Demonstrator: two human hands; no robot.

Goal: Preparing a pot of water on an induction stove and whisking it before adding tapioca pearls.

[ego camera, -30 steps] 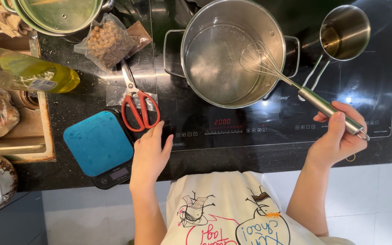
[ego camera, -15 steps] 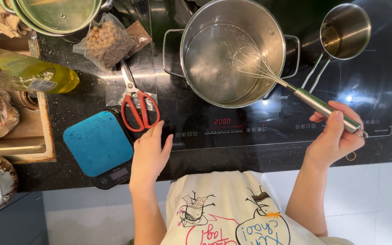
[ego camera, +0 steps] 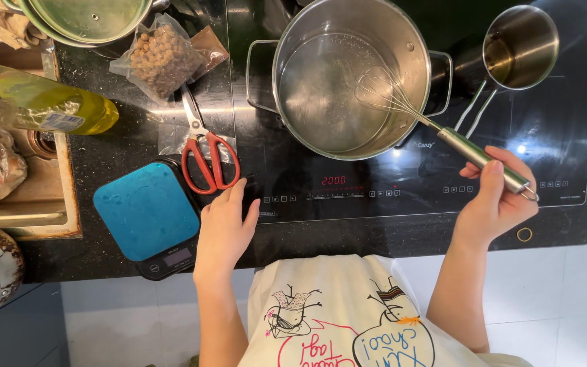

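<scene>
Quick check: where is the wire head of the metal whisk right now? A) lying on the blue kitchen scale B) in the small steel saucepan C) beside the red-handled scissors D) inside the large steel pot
D: the right hand holds the metal whisk by its handle, and its wire head sits inside the large steel pot.

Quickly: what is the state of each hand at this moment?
Left hand: open, flat on the black cooktop edge, holding nothing.
Right hand: closed on the whisk handle, its wires in the steel pot.

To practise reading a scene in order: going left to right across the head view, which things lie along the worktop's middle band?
Oil bottle → blue kitchen scale → red-handled scissors → left hand → large steel pot → whisk → right hand
</scene>
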